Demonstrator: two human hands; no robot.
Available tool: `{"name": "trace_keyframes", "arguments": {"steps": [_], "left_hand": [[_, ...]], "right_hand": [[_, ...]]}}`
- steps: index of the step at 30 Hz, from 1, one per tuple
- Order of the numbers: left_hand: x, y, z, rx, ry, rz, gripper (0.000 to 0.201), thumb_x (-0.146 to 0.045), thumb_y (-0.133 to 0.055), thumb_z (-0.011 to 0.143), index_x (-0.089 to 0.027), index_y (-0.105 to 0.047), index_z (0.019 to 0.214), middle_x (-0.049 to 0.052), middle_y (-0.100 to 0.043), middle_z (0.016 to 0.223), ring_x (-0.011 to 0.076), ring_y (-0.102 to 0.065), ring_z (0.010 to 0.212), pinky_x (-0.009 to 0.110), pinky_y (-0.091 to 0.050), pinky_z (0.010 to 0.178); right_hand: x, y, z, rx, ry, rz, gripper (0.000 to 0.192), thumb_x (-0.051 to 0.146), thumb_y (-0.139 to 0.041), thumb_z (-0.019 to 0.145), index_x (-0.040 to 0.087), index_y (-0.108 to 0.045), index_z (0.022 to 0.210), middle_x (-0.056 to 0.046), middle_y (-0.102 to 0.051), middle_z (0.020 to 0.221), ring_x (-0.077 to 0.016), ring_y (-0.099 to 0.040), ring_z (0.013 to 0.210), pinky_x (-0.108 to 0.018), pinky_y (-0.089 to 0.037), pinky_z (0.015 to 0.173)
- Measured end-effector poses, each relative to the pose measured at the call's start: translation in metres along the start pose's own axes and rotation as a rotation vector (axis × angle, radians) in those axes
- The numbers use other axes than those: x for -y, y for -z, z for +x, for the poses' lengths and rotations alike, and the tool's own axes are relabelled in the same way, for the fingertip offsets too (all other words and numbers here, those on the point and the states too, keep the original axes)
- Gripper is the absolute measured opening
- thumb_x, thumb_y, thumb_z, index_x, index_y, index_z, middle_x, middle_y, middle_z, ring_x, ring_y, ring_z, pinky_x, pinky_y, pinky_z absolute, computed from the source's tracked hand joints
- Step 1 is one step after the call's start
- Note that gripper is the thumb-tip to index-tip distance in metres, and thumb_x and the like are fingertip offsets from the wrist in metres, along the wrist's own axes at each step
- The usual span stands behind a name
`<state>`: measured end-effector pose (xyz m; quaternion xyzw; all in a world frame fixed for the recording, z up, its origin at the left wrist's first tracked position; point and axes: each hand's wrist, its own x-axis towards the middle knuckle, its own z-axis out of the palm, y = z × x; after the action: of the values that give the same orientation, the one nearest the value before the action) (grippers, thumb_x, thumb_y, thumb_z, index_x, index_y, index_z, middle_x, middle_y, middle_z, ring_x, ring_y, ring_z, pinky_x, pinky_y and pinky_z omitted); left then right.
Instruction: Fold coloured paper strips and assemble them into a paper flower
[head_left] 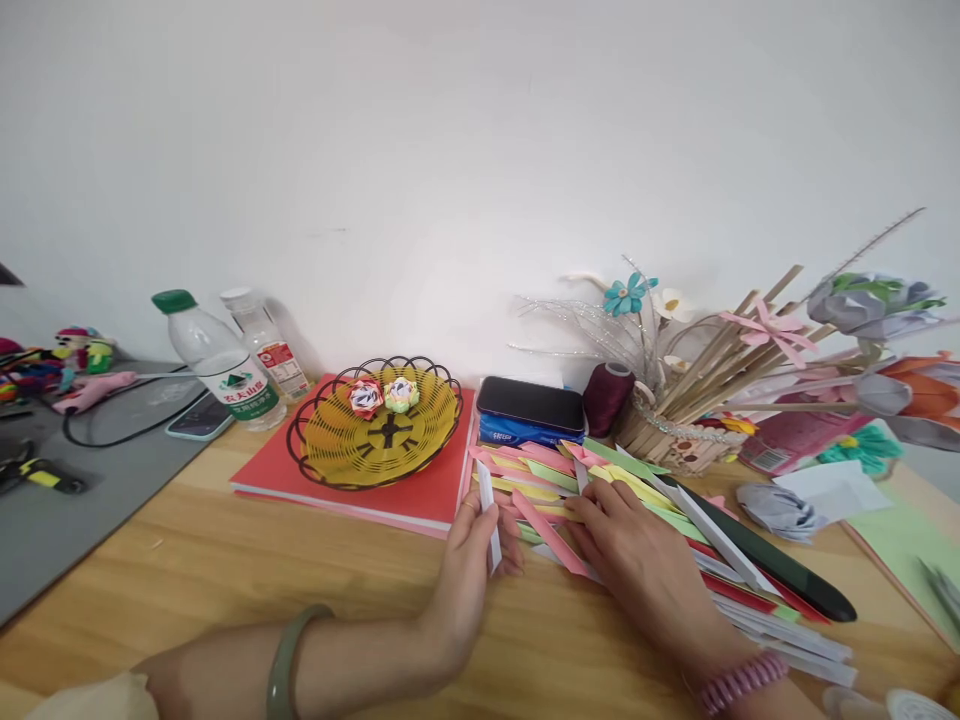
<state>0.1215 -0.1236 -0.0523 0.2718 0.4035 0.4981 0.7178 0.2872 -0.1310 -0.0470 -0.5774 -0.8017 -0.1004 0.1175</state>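
Observation:
My left hand [470, 545] is closed round a white folded paper strip [489, 515], which stands nearly upright between thumb and fingers. To its right, my right hand [637, 545] lies over a pile of folded paper strips [555, 470] in pink, yellow, green, red and white. Its thumb and fingers are bent in onto the pile, at a greyish strip [581, 476]; the fingers partly hide the grip. A pink strip [547, 533] slants between the two hands, close to my right thumb.
Behind my left hand, a yellow woven basket [420, 455] with two paper balls [384, 396] rests on red paper [262, 470]. Bottles [232, 375] stand left. A phone [531, 402] tops a blue packet [517, 430]. A dark green long object [787, 570] and paper flowers [900, 390] are right.

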Motion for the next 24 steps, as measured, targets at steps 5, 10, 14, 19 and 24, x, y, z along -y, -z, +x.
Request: {"name": "trace_keyframes", "arguments": {"steps": [5, 10, 14, 19, 24], "left_hand": [[0.0, 0.0, 0.0, 0.016, 0.02, 0.003, 0.028, -0.039, -0.062, 0.065, -0.017, -0.049, 0.077, -0.002, -0.053, 0.065, 0.0094, -0.049, 0.055, 0.022, -0.039, 0.053], [0.0, 0.0, 0.0, 0.046, 0.015, 0.014, 0.03, -0.04, -0.062, 0.066, -0.017, -0.049, 0.081, -0.002, -0.052, 0.064, 0.0095, -0.048, 0.054, 0.022, -0.037, 0.053], [0.001, 0.001, 0.0, 0.094, 0.013, 0.055, 0.028, -0.041, -0.058, 0.069, -0.017, -0.048, 0.08, -0.002, -0.053, 0.066, 0.01, -0.049, 0.056, 0.023, -0.037, 0.055], [0.003, 0.004, 0.0, 0.143, -0.001, 0.156, 0.022, -0.038, -0.053, 0.074, -0.016, -0.048, 0.076, -0.001, -0.053, 0.067, 0.0104, -0.048, 0.057, 0.023, -0.036, 0.056], [0.004, 0.007, 0.0, 0.165, -0.014, 0.187, 0.021, -0.037, -0.05, 0.077, -0.016, -0.049, 0.079, -0.001, -0.052, 0.065, 0.0103, -0.047, 0.059, 0.023, -0.037, 0.057]], "right_hand": [[0.001, 0.003, 0.004, -0.002, 0.049, 0.027, 0.019, 0.016, -0.043, 0.083, 0.018, -0.059, 0.072, -0.008, -0.056, 0.075, -0.0235, -0.049, 0.078, -0.033, -0.041, 0.062], [0.0, 0.003, 0.007, -0.05, -0.028, 0.169, 0.023, 0.025, -0.042, 0.085, 0.019, -0.057, 0.069, -0.007, -0.057, 0.076, -0.0224, -0.05, 0.077, -0.034, -0.041, 0.065], [-0.003, 0.004, 0.01, -0.119, -0.196, 0.355, 0.026, 0.034, -0.037, 0.087, 0.02, -0.056, 0.076, -0.008, -0.059, 0.086, -0.0224, -0.055, 0.082, -0.034, -0.043, 0.066], [-0.007, 0.016, 0.011, -0.045, -0.346, 0.604, 0.035, 0.041, -0.027, 0.089, 0.019, -0.05, 0.075, 0.001, -0.058, 0.059, -0.0116, -0.054, 0.041, -0.024, -0.042, 0.042], [-0.015, 0.026, 0.004, -0.068, -0.478, 0.637, 0.028, 0.044, -0.041, 0.083, 0.02, -0.05, 0.071, 0.002, -0.056, 0.061, -0.0121, -0.051, 0.048, -0.024, -0.04, 0.047]]}}
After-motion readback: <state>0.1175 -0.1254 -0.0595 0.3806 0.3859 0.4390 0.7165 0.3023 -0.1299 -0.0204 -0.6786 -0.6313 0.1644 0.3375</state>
